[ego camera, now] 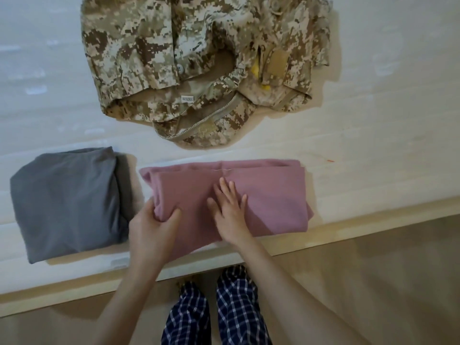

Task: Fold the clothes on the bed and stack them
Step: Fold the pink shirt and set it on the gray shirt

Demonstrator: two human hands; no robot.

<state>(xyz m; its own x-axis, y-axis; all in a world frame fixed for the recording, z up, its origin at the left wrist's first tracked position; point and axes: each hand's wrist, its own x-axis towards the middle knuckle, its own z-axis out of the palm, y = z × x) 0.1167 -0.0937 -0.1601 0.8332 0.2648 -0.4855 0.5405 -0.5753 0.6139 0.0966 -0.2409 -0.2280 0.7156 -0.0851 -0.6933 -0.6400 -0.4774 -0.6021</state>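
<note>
Fingers [223, 190] of the right hand [230, 210] lie straight and spread, flat on the pink cloth [271, 195].
Left hand [151, 230] grips the lower left corner of the pink cloth, thumb on top and fingers curled under the edge; the pink cloth is folded and lies in the middle of the frame, near the front edge of the white bed [373, 135]; a folded gray cloth [67, 202] sits just beside it at the left; a brown and tan spotty jacket [194, 58] lies unfolded at the top, apart from both; blue checked trousers [236, 310] show at the bottom.
</note>
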